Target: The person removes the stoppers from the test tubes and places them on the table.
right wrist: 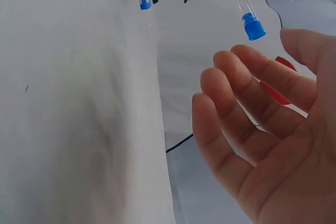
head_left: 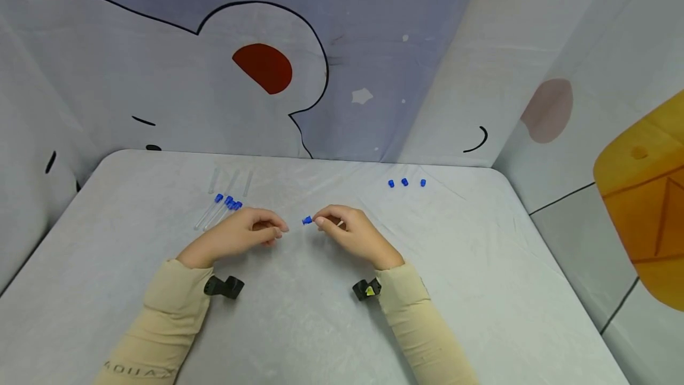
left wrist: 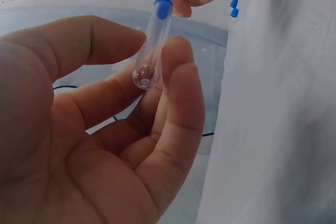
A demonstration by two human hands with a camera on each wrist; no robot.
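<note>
My left hand (head_left: 237, 235) pinches a clear test tube (left wrist: 153, 45) near its rounded end, between thumb and fingers. The tube is topped with a blue cap (right wrist: 254, 27), which points toward my right hand (head_left: 355, 233). Loosely bent, the right fingers (right wrist: 226, 98) are close to the cap and hold nothing; a small gap shows between them and it in the right wrist view. From the head view the clear tube itself is hard to make out, though its blue cap shows between both hands.
Left of my left hand lie several capped test tubes (head_left: 207, 214). Behind them are three tubes without caps (head_left: 248, 183). Three loose blue caps (head_left: 405, 182) sit at the back right of the white-covered table (head_left: 497, 290). A printed cloth wall (head_left: 363, 46) borders the table's far edge.
</note>
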